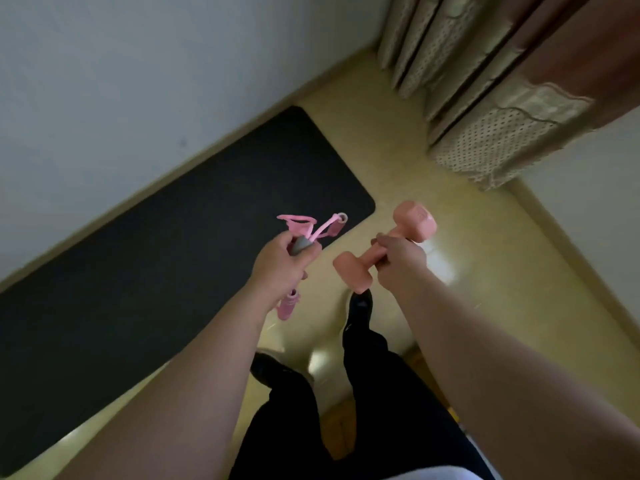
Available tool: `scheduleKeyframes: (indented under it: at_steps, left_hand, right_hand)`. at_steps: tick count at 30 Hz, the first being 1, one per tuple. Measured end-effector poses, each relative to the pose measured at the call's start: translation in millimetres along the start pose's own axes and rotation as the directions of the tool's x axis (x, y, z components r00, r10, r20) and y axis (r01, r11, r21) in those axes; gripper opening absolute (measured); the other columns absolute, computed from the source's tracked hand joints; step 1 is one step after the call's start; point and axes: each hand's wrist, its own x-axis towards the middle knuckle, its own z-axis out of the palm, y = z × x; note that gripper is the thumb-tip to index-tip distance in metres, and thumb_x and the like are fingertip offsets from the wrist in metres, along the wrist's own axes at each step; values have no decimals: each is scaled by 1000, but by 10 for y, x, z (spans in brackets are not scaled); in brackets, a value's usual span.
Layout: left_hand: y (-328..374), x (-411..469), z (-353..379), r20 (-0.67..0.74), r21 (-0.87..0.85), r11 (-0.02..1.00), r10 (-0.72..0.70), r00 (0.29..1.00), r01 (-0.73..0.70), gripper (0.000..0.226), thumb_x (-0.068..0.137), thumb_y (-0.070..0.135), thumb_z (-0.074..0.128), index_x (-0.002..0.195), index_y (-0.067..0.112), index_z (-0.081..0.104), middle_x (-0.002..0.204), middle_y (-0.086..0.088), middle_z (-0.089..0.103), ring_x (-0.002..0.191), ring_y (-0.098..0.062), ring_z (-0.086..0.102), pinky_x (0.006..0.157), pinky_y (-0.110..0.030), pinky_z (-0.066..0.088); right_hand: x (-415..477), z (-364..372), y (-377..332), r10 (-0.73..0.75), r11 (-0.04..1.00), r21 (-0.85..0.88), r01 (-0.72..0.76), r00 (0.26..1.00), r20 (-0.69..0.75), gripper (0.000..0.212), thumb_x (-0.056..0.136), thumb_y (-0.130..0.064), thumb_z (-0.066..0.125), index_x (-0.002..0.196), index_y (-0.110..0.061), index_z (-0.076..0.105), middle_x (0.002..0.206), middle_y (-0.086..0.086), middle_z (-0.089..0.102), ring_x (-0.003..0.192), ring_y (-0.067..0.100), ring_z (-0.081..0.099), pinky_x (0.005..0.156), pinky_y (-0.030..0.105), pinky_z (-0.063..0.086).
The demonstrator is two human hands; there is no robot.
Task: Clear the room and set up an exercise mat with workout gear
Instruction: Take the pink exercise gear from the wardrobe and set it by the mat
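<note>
left grip [280, 261] tight around pink jump rope [298, 224], right grip [398, 263] around dumbbell [417, 220], arms outstretched

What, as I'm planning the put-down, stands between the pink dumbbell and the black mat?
Nothing visible. The right hand holds the dumbbell over the floor beside the mat's corner, and no object shows on the mat between them.

I see a plain pale grey wall [121, 81] meeting a glossy cream-yellow floor [398, 150] along a beige skirting strip [332, 79]. Brown curtains with dotted cream hems [491, 140] hang at the corner.
</note>
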Motion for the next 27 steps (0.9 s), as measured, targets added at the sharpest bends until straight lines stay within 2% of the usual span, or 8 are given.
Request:
scheduleKeyframes:
  at_steps: [3, 8, 13, 18, 20, 23, 24, 27]
  left_hand:
    - [-516, 475, 192, -12, -1, 999, -39, 999, 39, 33, 88, 44, 71, 117, 29, 61, 100, -2, 66, 68, -14, 66, 48, -24, 52]
    - [-1500, 1332, 545, -29, -7, 994, -109, 994, 109, 31, 81, 42, 80, 101, 24, 63, 94, 1, 69, 62, -11, 71, 64, -35, 62]
    - [-2216, 2080, 908, -52, -107, 989, -108, 993, 102, 27, 83, 25, 81, 103, 18, 65, 90, -4, 65, 51, -5, 63, 45, -17, 48]
    - [-2695, 2643, 1228, -28, -62, 996, -67, 997, 66, 29, 80, 27, 82, 103, 18, 66, 102, -12, 64, 51, -8, 60, 42, -14, 46]
    - [-2852, 2817, 1316, -31, 1, 999, -39, 999, 39, 27, 80, 31, 82, 99, 20, 66, 99, -11, 66, 57, -13, 63, 44, -20, 49]
    - [-3025, 3010, 1401, -63, 71, 997, -12, 998, 16, 23, 78, 37, 80, 92, 26, 65, 89, -6, 69, 72, -29, 67, 61, -45, 59]
    - [-3075, 3063, 1426, -66, 81, 997, -9, 998, 14, 22, 78, 38, 80, 91, 28, 65, 86, -1, 69, 73, -25, 68, 62, -43, 59]
    - [-3172, 3152, 1471, -39, 183, 983, 0, 999, 7, 21, 78, 34, 79, 91, 32, 63, 84, 12, 66, 70, -3, 64, 50, -18, 49]
  right_hand:
    - [739, 179, 330, 12, 1000, -16, -12, 1000, 2, 20, 88, -10, 72, 107, -10, 65, 103, 7, 73, 94, 24, 70, 88, 44, 54]
    - [2192, 419, 981, 40, 998, -50, -42, 998, -45, 11, 93, -15, 69, 99, -16, 61, 100, 4, 74, 92, 22, 71, 89, 45, 54]
    - [3532, 582, 1585, 72, 996, -51, -76, 994, -78, 21, 92, -15, 71, 111, -13, 62, 98, 4, 75, 87, 21, 73, 84, 41, 57]
    - [4527, 717, 1806, 16, 999, -33, -18, 998, -54, 23, 94, -8, 65, 116, -8, 60, 98, 8, 73, 82, 18, 73, 83, 39, 59]
    - [4836, 764, 1831, -14, 999, -34, 12, 999, -52, 20, 94, -6, 63, 114, -8, 60, 96, 8, 72, 81, 20, 73, 78, 38, 60]
    - [5156, 873, 1822, -36, 999, -37, 34, 998, -42, 12, 96, -7, 58, 108, -10, 59, 98, 9, 71, 85, 23, 72, 76, 37, 59]
    - [5250, 906, 1817, -41, 998, -51, 38, 998, -45, 12, 96, -8, 58, 107, -11, 60, 98, 9, 72, 85, 24, 72, 74, 36, 57]
    - [5435, 1002, 1818, -61, 996, -59, 60, 998, -22, 10, 95, -8, 58, 105, -12, 57, 96, 9, 70, 83, 24, 71, 70, 36, 55]
